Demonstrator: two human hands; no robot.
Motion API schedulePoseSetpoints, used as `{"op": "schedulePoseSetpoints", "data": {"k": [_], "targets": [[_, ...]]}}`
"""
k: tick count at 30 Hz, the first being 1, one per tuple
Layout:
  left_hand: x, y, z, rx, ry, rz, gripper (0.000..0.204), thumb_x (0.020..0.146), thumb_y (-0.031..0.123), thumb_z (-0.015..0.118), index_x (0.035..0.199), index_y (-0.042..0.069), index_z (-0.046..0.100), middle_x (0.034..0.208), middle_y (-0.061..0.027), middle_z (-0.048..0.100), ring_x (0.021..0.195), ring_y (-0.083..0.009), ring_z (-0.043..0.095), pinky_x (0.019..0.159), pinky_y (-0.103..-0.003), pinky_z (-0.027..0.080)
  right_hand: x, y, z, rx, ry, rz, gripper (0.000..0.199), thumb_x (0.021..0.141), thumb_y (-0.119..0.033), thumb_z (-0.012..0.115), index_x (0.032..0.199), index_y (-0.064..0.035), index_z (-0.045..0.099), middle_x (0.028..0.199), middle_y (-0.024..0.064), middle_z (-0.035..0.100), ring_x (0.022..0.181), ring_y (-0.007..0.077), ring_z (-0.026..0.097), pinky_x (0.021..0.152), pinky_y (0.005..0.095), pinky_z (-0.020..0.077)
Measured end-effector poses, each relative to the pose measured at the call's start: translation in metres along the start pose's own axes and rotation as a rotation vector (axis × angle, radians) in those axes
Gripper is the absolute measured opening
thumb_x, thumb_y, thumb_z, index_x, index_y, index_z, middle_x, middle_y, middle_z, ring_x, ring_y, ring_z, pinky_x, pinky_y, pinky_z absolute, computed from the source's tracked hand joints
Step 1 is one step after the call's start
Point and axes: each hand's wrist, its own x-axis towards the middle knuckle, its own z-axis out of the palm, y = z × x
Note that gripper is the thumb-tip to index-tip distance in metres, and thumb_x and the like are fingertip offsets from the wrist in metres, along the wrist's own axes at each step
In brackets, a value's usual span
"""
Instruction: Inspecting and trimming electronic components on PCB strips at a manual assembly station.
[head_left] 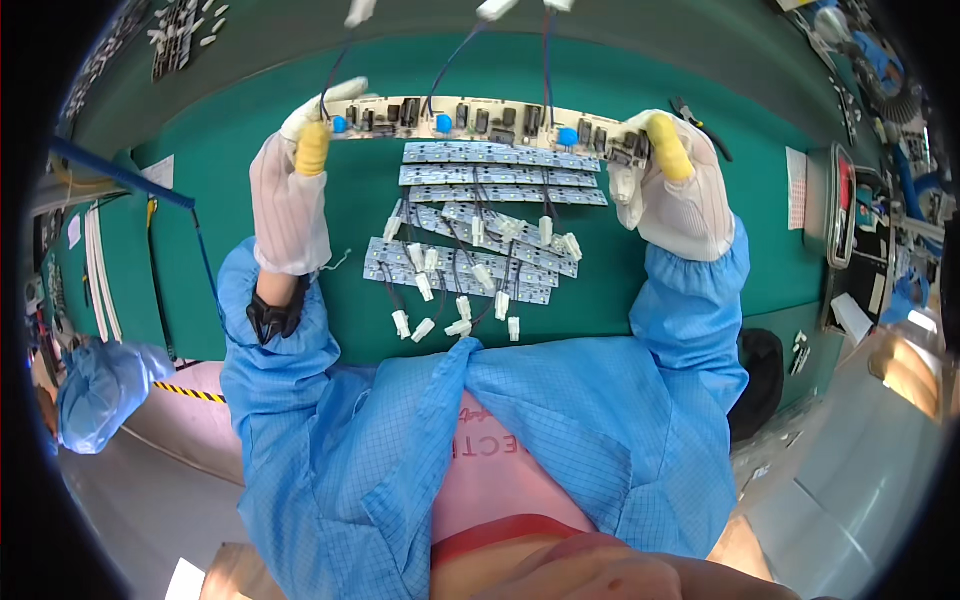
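Both of my hands wear white mesh gloves with yellow fingertip covers. My left hand point(298, 165) pinches the left end of a long narrow beige circuit board point(480, 118), and my right hand point(672, 175) grips its right end. The board is held level above the green work surface point(250, 150). It carries black parts, three blue round components and wires that run up to white plugs point(496, 8). Below it lie several white LED strip boards point(500, 178) with short cables and white connectors point(462, 310).
Small white parts point(180, 35) lie at the far left of the bench. Black pliers point(700, 125) rest behind my right hand. A grey device with a red panel point(842, 205) and white papers point(797, 188) sit at the right. A blue rod point(120, 175) crosses the left side.
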Motion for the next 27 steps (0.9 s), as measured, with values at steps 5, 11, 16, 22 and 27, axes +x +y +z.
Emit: {"op": "schedulePoseSetpoints", "data": {"k": [5, 11, 16, 22, 27], "targets": [[-0.002, -0.029, -0.021, 0.291, -0.130, 0.123, 0.037, 0.097, 0.025, 0.034, 0.110, 0.004, 0.062, 0.076, -0.0028, 0.070, 0.078, -0.0159, 0.061, 0.076, -0.029, 0.045, 0.001, -0.004, 0.000, 0.078, 0.031, 0.198, 0.046, 0.089, -0.042, 0.057, 0.093, 0.0034, 0.056, 0.064, 0.0088, 0.060, 0.048, 0.0123, 0.055, 0.042, 0.0222, 0.0431], [-0.008, -0.026, -0.018, 0.093, -0.060, 0.142, 0.036, 0.095, 0.026, 0.038, 0.110, 0.002, 0.061, 0.073, -0.0023, 0.070, 0.078, -0.0164, 0.062, 0.078, -0.029, 0.045, 0.000, 0.000, 0.001, 0.115, -0.035, 0.167, 0.030, 0.093, -0.033, 0.053, 0.097, -0.0025, 0.053, 0.072, 0.0073, 0.059, 0.053, 0.0128, 0.055, 0.041, 0.0225, 0.0414], [-0.003, -0.026, -0.022, 0.199, -0.106, 0.314, 0.052, 0.096, 0.042, 0.039, 0.106, -0.003, 0.063, 0.073, -0.0087, 0.069, 0.079, -0.0164, 0.065, 0.078, -0.030, 0.048, 0.002, 0.004, -0.001, 0.065, 0.121, 0.239, 0.032, 0.093, -0.034, 0.050, 0.098, -0.0022, 0.052, 0.066, 0.0085, 0.057, 0.044, 0.0138, 0.049, 0.036, 0.0216, 0.0377], [-0.008, -0.026, -0.025, 0.409, -0.024, 0.442, 0.045, 0.099, 0.034, 0.035, 0.103, 0.001, 0.064, 0.075, -0.0097, 0.070, 0.085, -0.0215, 0.065, 0.077, -0.030, 0.049, 0.003, 0.009, -0.002, -0.042, 0.071, 0.117, 0.035, 0.093, -0.035, 0.050, 0.097, -0.0003, 0.052, 0.063, 0.0078, 0.056, 0.042, 0.0132, 0.047, 0.036, 0.0213, 0.0345], [-0.006, -0.031, -0.030, 0.284, -0.100, 0.359, 0.048, 0.098, 0.038, 0.036, 0.109, -0.001, 0.061, 0.097, -0.0131, 0.068, 0.085, -0.0194, 0.065, 0.085, -0.031, 0.046, 0.006, -0.003, 0.016, 0.000, 0.116, 0.168, 0.045, 0.088, -0.044, 0.057, 0.086, 0.0005, 0.053, 0.058, 0.0057, 0.054, 0.045, 0.0107, 0.050, 0.041, 0.0204, 0.0382]]}}
